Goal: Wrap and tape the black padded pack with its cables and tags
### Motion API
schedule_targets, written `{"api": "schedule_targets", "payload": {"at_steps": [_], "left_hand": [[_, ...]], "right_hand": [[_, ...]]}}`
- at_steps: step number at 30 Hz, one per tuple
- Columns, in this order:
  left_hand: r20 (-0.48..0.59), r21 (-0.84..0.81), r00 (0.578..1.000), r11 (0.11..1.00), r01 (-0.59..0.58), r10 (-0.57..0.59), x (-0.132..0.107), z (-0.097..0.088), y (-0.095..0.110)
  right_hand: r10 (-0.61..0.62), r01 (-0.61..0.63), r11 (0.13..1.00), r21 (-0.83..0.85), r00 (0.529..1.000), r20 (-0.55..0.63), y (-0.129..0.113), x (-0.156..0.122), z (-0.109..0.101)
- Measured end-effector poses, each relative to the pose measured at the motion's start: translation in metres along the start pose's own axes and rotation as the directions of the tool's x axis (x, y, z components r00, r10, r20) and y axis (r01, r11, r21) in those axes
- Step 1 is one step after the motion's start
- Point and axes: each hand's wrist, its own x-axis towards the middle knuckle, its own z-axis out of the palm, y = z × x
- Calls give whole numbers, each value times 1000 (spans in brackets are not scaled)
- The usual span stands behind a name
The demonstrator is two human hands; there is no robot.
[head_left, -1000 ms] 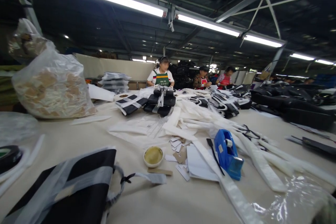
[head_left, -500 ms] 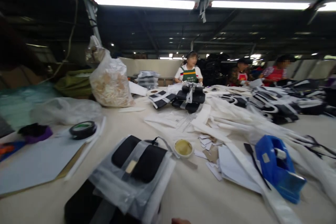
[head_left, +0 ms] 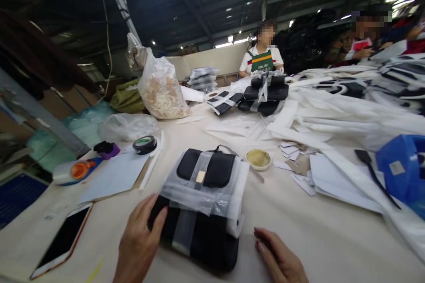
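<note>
Touching black bag (head_left: 212, 232) at left, spread left hand (head_left: 141, 232), apart at right, loosely curled right hand (head_left: 279, 254)

A black bag (head_left: 212, 239) is lying on the pale tabletop (head_left: 285, 203), its far end angling slightly right. Translucent wrapping (head_left: 179, 193) is covering its upper part, with a small gold-coloured plate (head_left: 200, 177) sitting at the middle — and white sheeting (head_left: 237, 203) is jutting out along the right side. The left hand (head_left: 141, 234) is touching its left edge; the right hand (head_left: 279, 256) is hovering nearby — apart from it.
</note>
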Motion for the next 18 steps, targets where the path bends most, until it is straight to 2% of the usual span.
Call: {"api": "schedule_targets", "payload": {"at_steps": [1, 2, 3, 5, 6, 7, 11, 14, 18], "left_hand": [[50, 4, 990, 991, 135, -135, 11, 1, -10], [129, 11, 952, 961, 278, -277, 19, 2, -19], [203, 0, 896, 915, 403, -394, 26, 5, -26], [333, -50, 787, 823, 565, -520, 32, 13, -34], [370, -84, 760, 795, 601, -535, 33, 17, -36], [388, -115, 750, 779, 617, -536, 32, 21, -37], [365, -160, 756, 764, 625, -543, 26, 30, -39], [359, -190, 756, 750, 634, -548, 24, 30, -40], [355, -214, 746, 727, 652, -564, 25, 30, -38]], "right_hand": [[6, -6, 1000, -1, 999, -31, -1, 0, 2], [15, -15, 1000, -2, 998, -68, -1, 1, 5], [18, -19, 1000, -9, 997, -81, -1, 1, 7], [16, -18, 999, -42, 998, -55, 0, 2, 10], [17, -19, 998, -58, 999, -34, 0, 3, 11], [21, -23, 997, -67, 1000, -18, 0, 3, 11], [32, -33, 998, -44, 999, -10, -4, 6, 16], [-6, 6, 1000, 11, 1000, 24, -10, 8, 27], [1, -2, 998, 56, 1000, 26, -13, 9, 40]]}}
